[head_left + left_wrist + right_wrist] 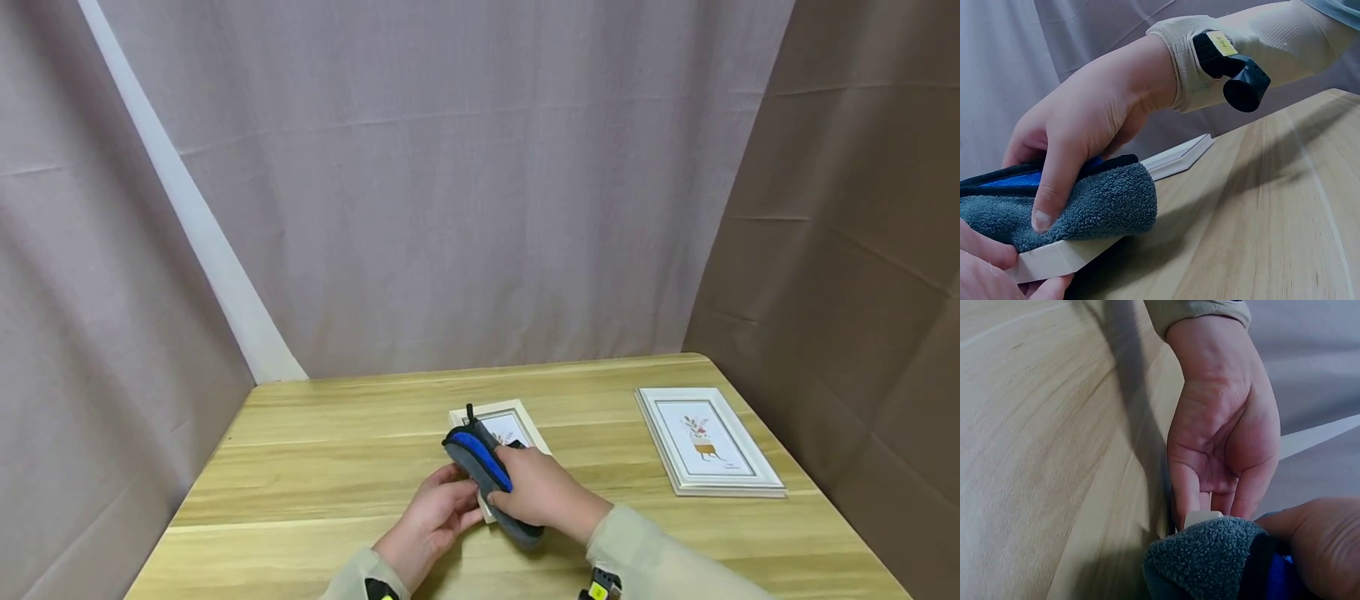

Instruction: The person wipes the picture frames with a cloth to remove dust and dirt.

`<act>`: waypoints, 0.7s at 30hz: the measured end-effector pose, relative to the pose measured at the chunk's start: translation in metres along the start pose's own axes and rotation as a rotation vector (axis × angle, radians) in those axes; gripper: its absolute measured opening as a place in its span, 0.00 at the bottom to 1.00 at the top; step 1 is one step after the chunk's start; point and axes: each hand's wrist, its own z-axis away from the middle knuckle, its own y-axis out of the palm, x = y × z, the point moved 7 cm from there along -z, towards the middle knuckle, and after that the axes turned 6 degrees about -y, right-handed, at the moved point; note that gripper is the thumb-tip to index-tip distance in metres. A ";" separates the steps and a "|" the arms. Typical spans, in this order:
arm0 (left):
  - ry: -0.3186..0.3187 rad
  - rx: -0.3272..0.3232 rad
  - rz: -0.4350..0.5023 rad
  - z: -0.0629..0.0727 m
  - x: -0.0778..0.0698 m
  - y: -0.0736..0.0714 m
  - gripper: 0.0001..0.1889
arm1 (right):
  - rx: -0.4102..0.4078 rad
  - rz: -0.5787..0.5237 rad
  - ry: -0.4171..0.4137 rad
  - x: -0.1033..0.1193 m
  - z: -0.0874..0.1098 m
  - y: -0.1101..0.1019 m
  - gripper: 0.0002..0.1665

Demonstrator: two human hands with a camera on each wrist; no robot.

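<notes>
My right hand (543, 490) grips a folded grey towelling cloth (517, 527) with a blue strip and black edging, its thumb pressed along the near side. The cloth lies across a small cream picture frame (534, 431) and covers much of it. A bit of the printed picture shows past the cloth. From the left, my left hand (435, 512) holds the frame's edge between thumb and fingers. In the left wrist view, the frame's corner (1082, 253) sticks out beneath the cloth (1113, 203), tilted over the table.
A larger white picture frame (667, 454) with a plant print lies flat on the right of the wooden table (322, 467). Grey curtains (465, 208) hang behind the table, and a brown curtain (847, 317) hangs along its right side.
</notes>
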 end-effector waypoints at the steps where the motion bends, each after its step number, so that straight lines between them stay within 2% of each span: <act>1: -0.001 -0.001 0.000 0.000 0.000 0.000 0.33 | -0.001 -0.005 0.001 -0.001 0.000 0.000 0.27; 7: -0.001 0.024 0.002 -0.001 -0.003 -0.002 0.34 | -0.011 -0.026 -0.015 -0.004 0.000 -0.002 0.23; 15: -0.012 0.049 -0.010 -0.001 -0.003 -0.004 0.36 | 0.000 -0.022 0.001 -0.008 0.000 -0.001 0.24; 21: -0.026 0.047 -0.019 -0.001 -0.003 -0.003 0.37 | -0.010 -0.018 0.051 -0.019 0.005 -0.002 0.34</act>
